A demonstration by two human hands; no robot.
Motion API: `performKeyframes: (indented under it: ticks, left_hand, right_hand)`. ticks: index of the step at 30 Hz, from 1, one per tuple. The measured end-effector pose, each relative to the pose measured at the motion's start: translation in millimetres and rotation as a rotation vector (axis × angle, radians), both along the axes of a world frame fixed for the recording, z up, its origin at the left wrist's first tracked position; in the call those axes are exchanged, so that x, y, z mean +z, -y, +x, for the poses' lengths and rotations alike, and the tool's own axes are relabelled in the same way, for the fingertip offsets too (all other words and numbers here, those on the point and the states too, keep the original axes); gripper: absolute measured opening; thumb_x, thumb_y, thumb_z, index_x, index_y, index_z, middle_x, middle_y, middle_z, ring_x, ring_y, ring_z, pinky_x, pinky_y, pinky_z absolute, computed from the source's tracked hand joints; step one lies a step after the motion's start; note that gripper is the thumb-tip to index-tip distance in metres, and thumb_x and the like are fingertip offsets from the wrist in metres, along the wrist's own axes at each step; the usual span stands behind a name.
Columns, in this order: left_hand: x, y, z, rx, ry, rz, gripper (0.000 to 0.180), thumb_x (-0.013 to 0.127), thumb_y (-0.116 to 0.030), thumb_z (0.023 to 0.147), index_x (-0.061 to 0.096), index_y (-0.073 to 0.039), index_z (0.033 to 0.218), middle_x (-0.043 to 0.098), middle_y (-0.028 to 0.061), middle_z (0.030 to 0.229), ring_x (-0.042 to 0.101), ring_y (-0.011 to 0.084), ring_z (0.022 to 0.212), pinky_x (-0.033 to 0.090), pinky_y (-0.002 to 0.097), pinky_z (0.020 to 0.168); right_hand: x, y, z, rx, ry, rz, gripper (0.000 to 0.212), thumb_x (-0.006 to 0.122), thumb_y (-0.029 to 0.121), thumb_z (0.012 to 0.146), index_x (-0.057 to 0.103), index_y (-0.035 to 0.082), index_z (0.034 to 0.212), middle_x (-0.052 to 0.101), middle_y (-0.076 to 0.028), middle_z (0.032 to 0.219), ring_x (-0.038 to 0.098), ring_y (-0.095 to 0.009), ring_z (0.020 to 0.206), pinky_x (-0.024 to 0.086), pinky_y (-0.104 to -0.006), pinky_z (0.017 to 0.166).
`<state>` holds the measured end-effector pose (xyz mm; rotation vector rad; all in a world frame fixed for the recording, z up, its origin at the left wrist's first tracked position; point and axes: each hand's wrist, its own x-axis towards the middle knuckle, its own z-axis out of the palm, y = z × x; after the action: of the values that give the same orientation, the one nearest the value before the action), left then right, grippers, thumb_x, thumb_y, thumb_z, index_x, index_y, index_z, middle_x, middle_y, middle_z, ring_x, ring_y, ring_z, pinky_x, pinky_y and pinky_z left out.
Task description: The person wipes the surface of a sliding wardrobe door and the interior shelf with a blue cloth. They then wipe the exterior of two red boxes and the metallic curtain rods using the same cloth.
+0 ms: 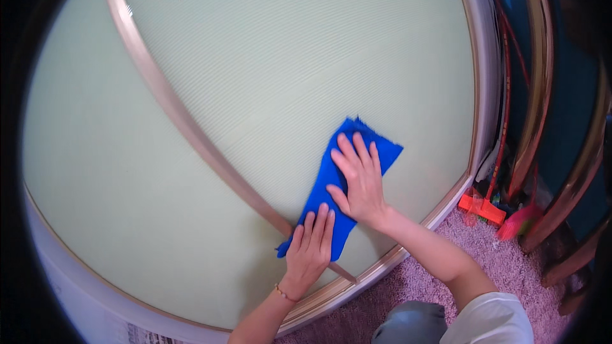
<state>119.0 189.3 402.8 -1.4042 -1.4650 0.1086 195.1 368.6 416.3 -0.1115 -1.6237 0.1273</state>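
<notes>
A blue cloth (326,181), folded into a long strip with frayed ends, lies flat on a pale green, finely ribbed mat (255,89). My right hand (360,181) rests on the cloth's upper half with its fingers spread. On the lower end lies my left hand (309,251), fingers stretched out flat and pointing away from me. A beaded bracelet circles the left wrist. The brown band (210,146) that runs diagonally across the mat passes under the cloth's lower end near my left hand.
A raised, light-coloured rim (473,76) with brown trim borders the mat. Purple shaggy carpet (440,248) covers the floor in front. To the right stand curved, shiny brown wooden rails (539,76), an orange-red broom head (482,207) and a pink bristled thing (517,222).
</notes>
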Motion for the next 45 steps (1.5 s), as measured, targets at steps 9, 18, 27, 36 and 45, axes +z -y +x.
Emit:
performKeyframes:
  ticks: [9,18,27,36,45]
  left_hand:
    - [159.4,-80.1,35.1,0.217,-0.184,0.348,0.046,0.049,-0.004,0.092,0.055,-0.01,0.137,0.049,-0.0061,0.147,0.039,0.0379,0.139,0.031,0.0402,0.108]
    - [76.4,-106.3,36.5,0.238,0.053,0.168,0.063,0.052,-0.049,0.092,0.044,-0.022,0.148,0.032,-0.0006,0.158,0.021,0.0341,0.147,0.004,0.0778,0.106]
    - [16.9,-91.0,23.7,0.113,-0.062,-0.087,0.06,0.056,-0.055,0.091,0.05,-0.028,0.144,0.039,-0.0063,0.153,0.026,0.0294,0.145,0.009,0.0779,0.107]
    - [158.6,-188.7,70.9,0.06,0.144,0.381,0.063,0.052,-0.048,0.094,0.04,-0.024,0.151,0.029,-0.0037,0.16,0.016,0.0373,0.15,-0.001,0.0687,0.113]
    - [0.7,-188.4,64.0,0.037,-0.121,-0.139,0.07,0.049,-0.047,0.096,0.026,-0.022,0.157,0.017,-0.0015,0.164,0.014,0.0238,0.151,0.002,0.0594,0.118]
  right_hand:
    - [147.7,-72.4,22.9,-0.038,-0.195,0.045,0.06,0.068,0.024,0.088,0.045,0.004,0.14,0.039,-0.017,0.152,0.034,-0.039,0.142,0.028,-0.0595,0.11]
    - [92.1,-88.1,33.8,-0.049,-0.083,-0.056,0.062,0.063,0.024,0.088,0.043,0.005,0.143,0.036,-0.019,0.154,0.032,-0.043,0.141,0.023,-0.0625,0.111]
    - [-43.1,-72.6,38.6,0.0,0.084,-0.293,0.067,0.063,0.024,0.087,0.037,0.002,0.146,0.03,-0.025,0.155,0.024,-0.047,0.143,0.01,-0.0649,0.114]
    - [145.2,-146.1,51.6,-0.209,-0.189,-0.082,0.069,0.058,0.037,0.092,0.036,0.007,0.15,0.027,-0.019,0.158,0.026,-0.041,0.145,0.02,-0.0582,0.115]
    - [-82.6,-129.0,51.4,-0.248,-0.142,-0.621,0.066,0.04,0.035,0.101,0.02,0.0,0.154,0.016,-0.023,0.161,0.013,-0.04,0.149,0.01,-0.0503,0.119]
